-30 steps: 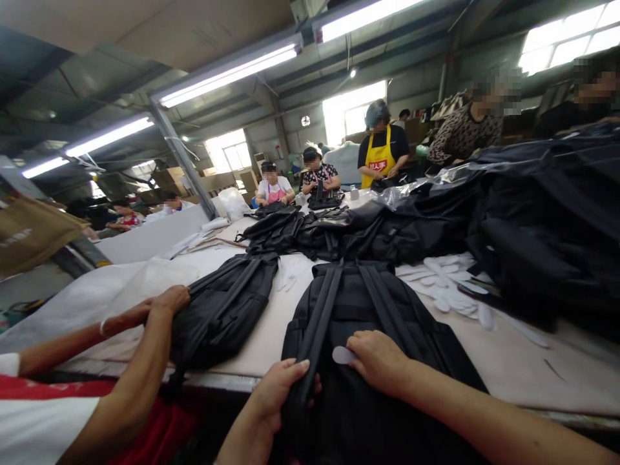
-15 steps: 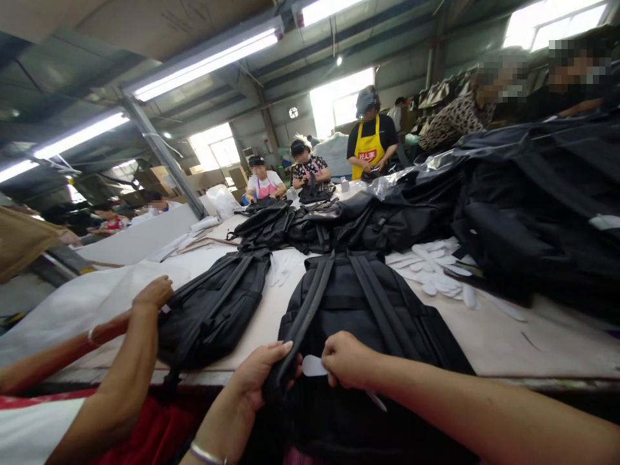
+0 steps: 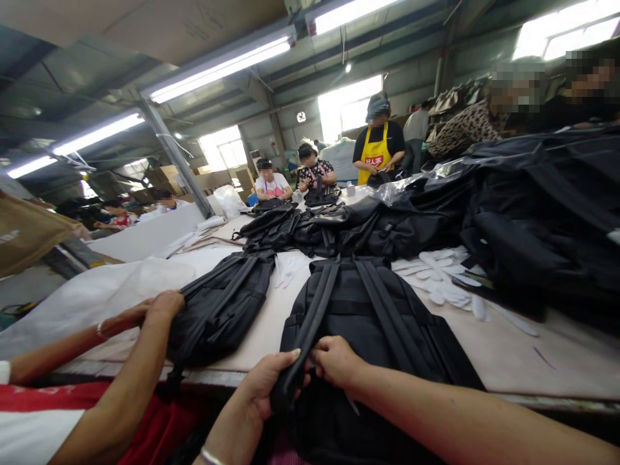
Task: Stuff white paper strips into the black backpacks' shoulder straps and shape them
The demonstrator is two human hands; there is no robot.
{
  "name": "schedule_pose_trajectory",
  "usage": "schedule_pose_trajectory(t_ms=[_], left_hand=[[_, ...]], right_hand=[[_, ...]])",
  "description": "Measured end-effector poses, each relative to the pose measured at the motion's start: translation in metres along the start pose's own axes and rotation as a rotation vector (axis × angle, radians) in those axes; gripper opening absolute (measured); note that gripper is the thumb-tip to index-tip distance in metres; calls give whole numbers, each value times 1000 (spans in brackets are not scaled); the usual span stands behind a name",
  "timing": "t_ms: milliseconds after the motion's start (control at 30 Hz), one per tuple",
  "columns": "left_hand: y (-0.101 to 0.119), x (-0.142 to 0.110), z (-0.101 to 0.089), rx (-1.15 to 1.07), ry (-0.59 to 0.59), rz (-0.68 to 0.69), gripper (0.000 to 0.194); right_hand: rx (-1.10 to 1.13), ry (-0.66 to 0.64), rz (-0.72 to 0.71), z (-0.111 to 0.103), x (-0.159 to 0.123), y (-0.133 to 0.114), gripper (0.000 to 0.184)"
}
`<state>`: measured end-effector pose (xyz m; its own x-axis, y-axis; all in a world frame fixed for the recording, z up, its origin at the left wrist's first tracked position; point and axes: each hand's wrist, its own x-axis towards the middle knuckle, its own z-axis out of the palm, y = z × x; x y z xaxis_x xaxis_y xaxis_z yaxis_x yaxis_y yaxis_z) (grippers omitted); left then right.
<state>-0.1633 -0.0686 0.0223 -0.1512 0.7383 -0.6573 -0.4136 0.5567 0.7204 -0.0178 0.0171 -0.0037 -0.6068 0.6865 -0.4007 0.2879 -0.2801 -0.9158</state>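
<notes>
A black backpack (image 3: 358,323) lies in front of me with its straps facing up, its lower end at the table's front edge. My left hand (image 3: 261,384) is wrapped round the lower part of its left shoulder strap (image 3: 310,323), thumb on top. Right beside it, my right hand (image 3: 336,363) is closed in a pinch against the strap's inner edge. From under that hand sticks the thin tip of a white flat strip (image 3: 353,405); the rest of the strip is hidden by the fingers and the strap.
At left, a co-worker's hands (image 3: 167,303) are at another black backpack (image 3: 227,303). White flat strips (image 3: 443,274) lie in a pile behind mine. Black bags (image 3: 547,206) are heaped at right and across the middle. Clear plastic (image 3: 111,297) covers the left side. Several people work beyond.
My right hand has moved left to the strap, and the white strip's rounded end has gone out of sight there. My left hand keeps its hold. The co-worker's hands have shifted slightly.
</notes>
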Motion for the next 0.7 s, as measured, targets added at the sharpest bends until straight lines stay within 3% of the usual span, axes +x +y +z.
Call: schedule_pose_trajectory(t_ms=[233,367,467,600,700], left_hand=[[0,1,0,21,-52,43,28],[1,1,-3,44,-65,100,28],[0,0,-2,78,-61,107,31],[-4,-1,4,97,-97,173,34],[-5,-4,8,83,-96,264,37]], right_hand=[[26,-45,40,3,-7,-3,20],[-36,-127,104,-6,-22,-8,13],[-59,-120,131,-10,-26,-7,12],[118,-90,137,-2,-18,-1,13],[343,-136,168,6,-10,7,8]])
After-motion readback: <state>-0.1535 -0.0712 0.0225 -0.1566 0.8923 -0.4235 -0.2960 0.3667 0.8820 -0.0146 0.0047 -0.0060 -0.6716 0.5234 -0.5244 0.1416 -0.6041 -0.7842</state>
